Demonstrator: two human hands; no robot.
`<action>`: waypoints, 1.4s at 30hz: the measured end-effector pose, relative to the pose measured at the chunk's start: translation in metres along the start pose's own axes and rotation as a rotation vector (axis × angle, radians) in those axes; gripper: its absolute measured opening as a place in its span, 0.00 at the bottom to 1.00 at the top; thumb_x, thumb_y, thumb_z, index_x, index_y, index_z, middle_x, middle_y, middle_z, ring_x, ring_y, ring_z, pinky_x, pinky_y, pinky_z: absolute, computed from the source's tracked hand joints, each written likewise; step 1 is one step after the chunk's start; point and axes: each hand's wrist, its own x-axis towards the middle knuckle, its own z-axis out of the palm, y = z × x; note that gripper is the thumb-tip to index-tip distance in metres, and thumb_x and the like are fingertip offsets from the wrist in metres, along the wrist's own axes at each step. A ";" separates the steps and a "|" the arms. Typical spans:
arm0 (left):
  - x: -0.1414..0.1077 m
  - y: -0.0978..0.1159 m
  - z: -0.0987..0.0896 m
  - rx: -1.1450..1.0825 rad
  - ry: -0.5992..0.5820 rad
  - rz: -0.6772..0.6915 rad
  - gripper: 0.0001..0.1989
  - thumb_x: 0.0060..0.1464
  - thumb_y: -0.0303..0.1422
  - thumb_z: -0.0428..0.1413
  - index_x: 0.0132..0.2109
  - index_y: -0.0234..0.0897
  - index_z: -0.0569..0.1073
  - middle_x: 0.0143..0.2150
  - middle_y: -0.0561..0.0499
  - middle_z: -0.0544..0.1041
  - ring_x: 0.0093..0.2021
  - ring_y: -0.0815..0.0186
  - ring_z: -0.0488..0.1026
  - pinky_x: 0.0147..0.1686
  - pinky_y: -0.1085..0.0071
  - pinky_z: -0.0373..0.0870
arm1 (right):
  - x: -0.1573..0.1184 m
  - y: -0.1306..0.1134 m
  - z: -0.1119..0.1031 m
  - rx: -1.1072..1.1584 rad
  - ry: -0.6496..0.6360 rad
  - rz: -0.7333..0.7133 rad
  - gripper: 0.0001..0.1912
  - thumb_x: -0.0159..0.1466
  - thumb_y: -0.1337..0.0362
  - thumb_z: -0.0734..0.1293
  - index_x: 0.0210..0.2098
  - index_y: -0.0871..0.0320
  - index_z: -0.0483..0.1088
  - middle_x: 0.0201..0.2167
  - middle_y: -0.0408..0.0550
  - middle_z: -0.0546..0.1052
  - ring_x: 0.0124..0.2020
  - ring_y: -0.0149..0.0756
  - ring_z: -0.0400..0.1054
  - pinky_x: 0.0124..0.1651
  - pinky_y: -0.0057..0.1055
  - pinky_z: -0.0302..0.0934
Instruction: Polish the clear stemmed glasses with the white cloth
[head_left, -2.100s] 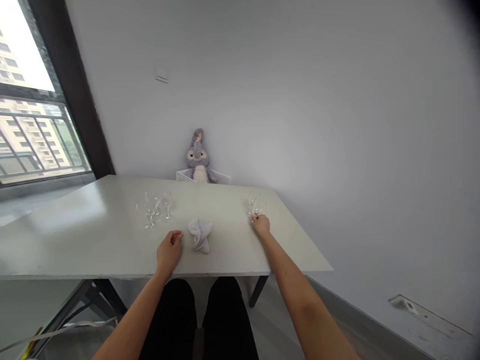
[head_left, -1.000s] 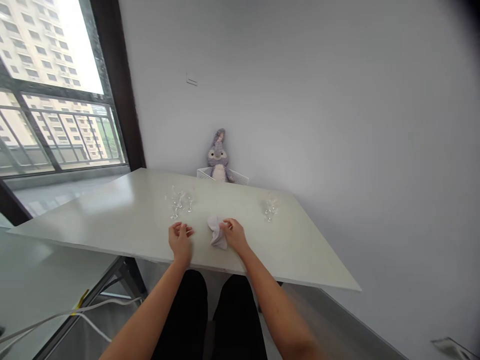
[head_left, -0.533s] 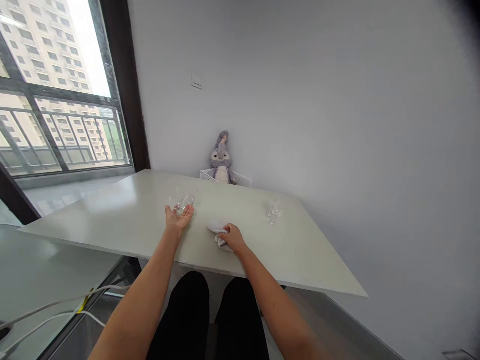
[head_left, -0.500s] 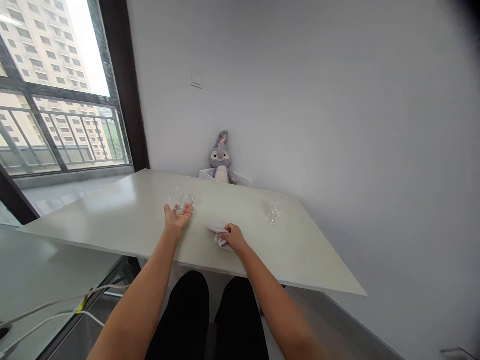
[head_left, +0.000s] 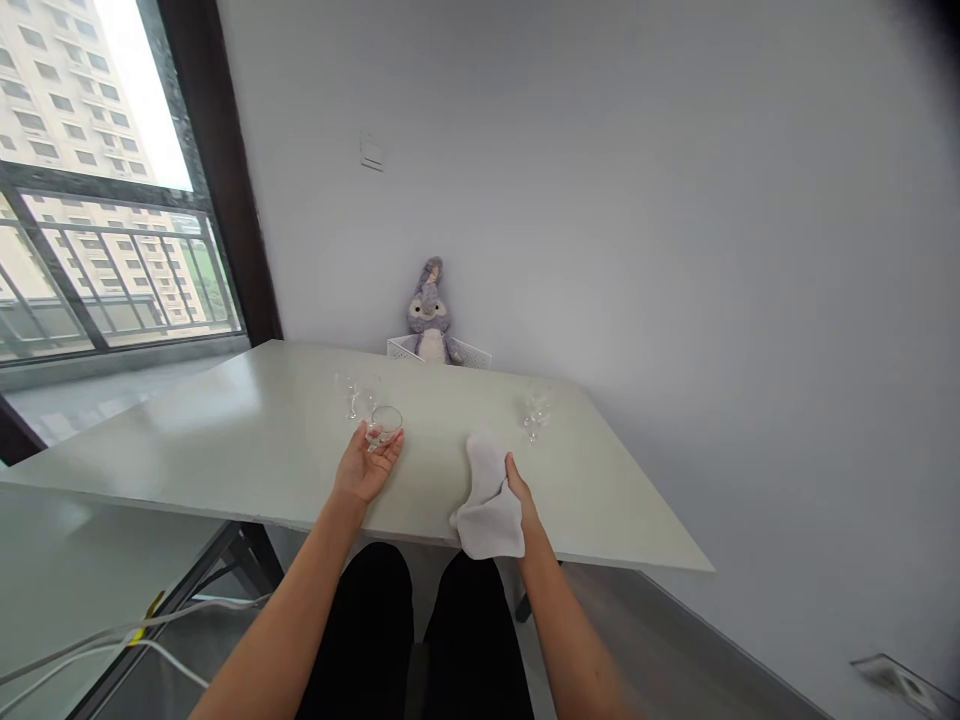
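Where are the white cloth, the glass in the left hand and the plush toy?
white cloth (head_left: 489, 512), head view, on its hanging lower fold.
glass (head_left: 384, 422), head view, on the bowl near the rim.
plush toy (head_left: 427, 318), head view, on its face.

Glass left of cloth, plush toy behind on table

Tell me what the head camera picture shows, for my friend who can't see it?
A seated person's left hand lifts a small clear glass over a pale table, while the right hand holds up a white cloth. More glasses and a plush bunny sit farther back.
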 end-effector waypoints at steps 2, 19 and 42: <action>-0.010 -0.012 0.007 0.029 -0.038 -0.021 0.11 0.52 0.38 0.51 0.31 0.34 0.65 0.35 0.41 0.73 0.43 0.61 0.72 0.39 0.67 0.73 | -0.008 -0.002 -0.007 0.048 0.099 0.012 0.21 0.55 0.46 0.61 0.33 0.58 0.70 0.28 0.50 0.75 0.34 0.41 0.70 0.33 0.35 0.64; -0.043 -0.066 0.028 0.208 -0.324 0.181 0.15 0.47 0.33 0.58 0.43 0.40 0.64 0.38 0.52 0.72 0.38 0.71 0.71 0.42 0.72 0.66 | -0.044 -0.054 0.074 -0.021 -0.184 -0.304 0.22 0.58 0.54 0.60 0.50 0.55 0.66 0.34 0.46 0.73 0.26 0.30 0.63 0.30 0.28 0.61; -0.046 -0.064 0.034 0.914 -0.461 0.180 0.24 0.53 0.46 0.46 0.51 0.35 0.66 0.35 0.48 0.72 0.32 0.67 0.68 0.32 0.70 0.68 | -0.055 -0.039 0.053 -0.346 -0.192 -0.460 0.13 0.55 0.59 0.65 0.41 0.52 0.71 0.37 0.48 0.74 0.43 0.41 0.66 0.46 0.37 0.59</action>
